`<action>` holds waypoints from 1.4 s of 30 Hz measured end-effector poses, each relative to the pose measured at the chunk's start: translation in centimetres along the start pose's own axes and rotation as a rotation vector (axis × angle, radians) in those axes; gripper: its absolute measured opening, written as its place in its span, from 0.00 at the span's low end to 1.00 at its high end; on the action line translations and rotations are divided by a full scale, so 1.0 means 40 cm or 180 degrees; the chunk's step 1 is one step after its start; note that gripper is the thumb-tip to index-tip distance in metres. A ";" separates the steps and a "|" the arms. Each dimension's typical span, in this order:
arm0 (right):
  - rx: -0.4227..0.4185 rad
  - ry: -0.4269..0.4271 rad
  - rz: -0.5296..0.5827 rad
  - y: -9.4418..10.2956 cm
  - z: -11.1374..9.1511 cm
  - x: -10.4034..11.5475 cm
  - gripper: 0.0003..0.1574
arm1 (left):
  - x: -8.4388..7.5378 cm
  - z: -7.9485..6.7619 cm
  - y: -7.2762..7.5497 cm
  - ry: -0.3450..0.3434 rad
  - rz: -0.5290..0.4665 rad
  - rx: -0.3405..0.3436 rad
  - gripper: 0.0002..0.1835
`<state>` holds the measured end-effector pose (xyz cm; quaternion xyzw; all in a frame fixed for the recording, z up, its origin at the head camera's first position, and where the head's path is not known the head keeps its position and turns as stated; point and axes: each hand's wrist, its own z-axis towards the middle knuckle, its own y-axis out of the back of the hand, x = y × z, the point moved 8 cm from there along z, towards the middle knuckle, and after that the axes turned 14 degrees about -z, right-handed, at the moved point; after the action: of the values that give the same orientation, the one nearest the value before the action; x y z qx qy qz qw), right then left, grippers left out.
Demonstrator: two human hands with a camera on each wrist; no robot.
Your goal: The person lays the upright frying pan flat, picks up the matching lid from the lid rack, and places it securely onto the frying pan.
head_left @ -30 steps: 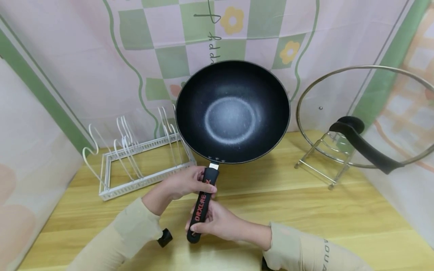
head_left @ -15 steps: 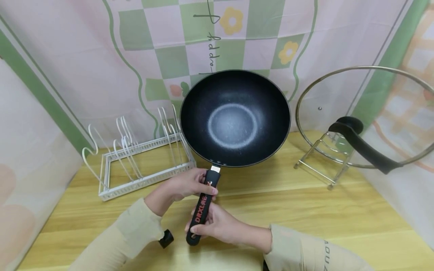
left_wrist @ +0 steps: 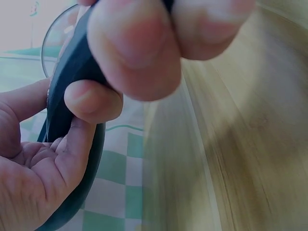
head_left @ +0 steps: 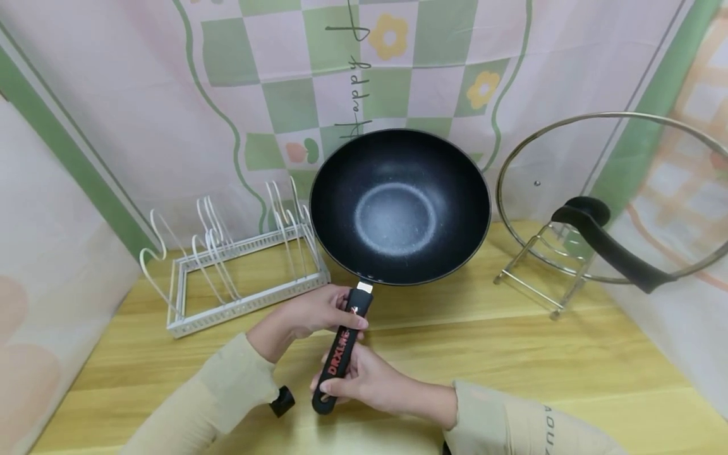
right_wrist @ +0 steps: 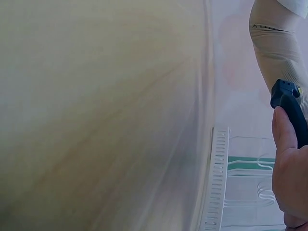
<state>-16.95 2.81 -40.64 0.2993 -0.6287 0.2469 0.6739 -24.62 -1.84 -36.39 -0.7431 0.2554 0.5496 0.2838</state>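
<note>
Wok (head_left: 395, 208) faces you with its black inside, just right of the white rack (head_left: 247, 306). Near the rack's front right corner your left hand (head_left: 309, 311) curls its fingers (left_wrist: 137, 62) round the handle (head_left: 341, 354), and farther from the rack your right hand (head_left: 372, 379) grips its free end. Well right of the rack, a glass lid (head_left: 614, 158) rests on a wire stand (head_left: 529, 295).

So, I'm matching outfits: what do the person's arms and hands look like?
The left hand and right hand are ungloved. The left sleeve and right sleeve are beige, dark lettering showing on the right; a black device shows by the left cuff.
</note>
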 end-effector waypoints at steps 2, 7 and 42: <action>-0.0018 -0.0007 0.0027 -0.001 -0.001 0.000 0.16 | 0.004 0.002 0.000 0.0018 -0.0012 -0.0003 0.09; -0.0038 -0.0051 0.0068 -0.003 -0.004 -0.009 0.17 | 0.018 0.005 0.001 0.0066 -0.0053 0.0007 0.10; -0.0121 -0.0322 0.0486 -0.019 -0.032 -0.049 0.18 | 0.083 0.024 -0.010 0.0202 -0.0359 0.0123 0.07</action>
<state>-15.68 3.28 -42.69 0.2497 -0.6875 0.2702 0.6260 -24.09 -1.11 -39.75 -0.7678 0.2326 0.5038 0.3203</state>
